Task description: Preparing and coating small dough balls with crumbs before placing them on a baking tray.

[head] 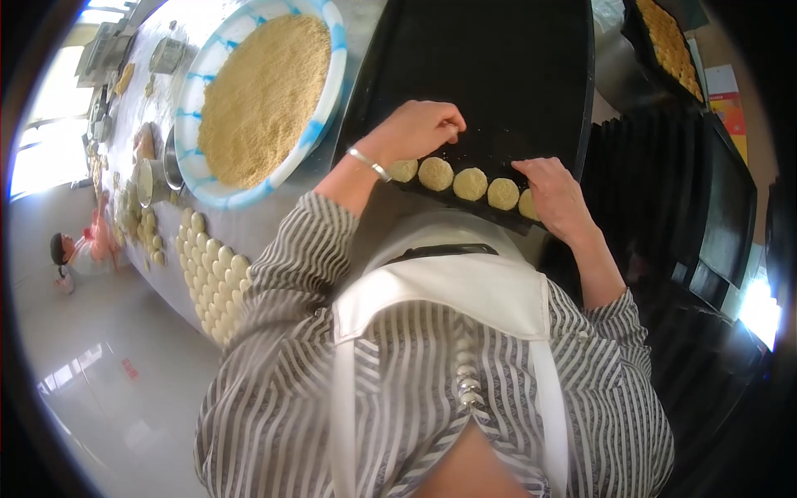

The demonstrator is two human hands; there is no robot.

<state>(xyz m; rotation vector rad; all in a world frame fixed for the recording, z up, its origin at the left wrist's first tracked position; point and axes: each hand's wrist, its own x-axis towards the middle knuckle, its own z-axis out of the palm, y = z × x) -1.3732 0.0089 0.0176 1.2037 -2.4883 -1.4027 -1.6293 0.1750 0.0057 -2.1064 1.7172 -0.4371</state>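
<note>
A black baking tray (498,68) lies before me, with a row of round, crumb-coated dough pieces (470,184) along its near edge. Above the left end of that row is my left hand (426,127), its fingers curled in and no dough piece showing in them. My right hand (554,193) is at the row's right end and partly covers the last dough round (528,204). Its fingers lie close together; whether they grip or only touch that round is hidden. Small pale crumbs are scattered on the tray just beyond the row.
Left of the tray, a blue-and-white basin (339,59) holds tan crumbs (268,99). Rows of plain dough pieces (215,274) cover the table's near part, with metal bowls (167,56) farther off. Stacked black trays (654,187) and a tray of baked pieces (669,46) stand right. A person (93,239) is far left.
</note>
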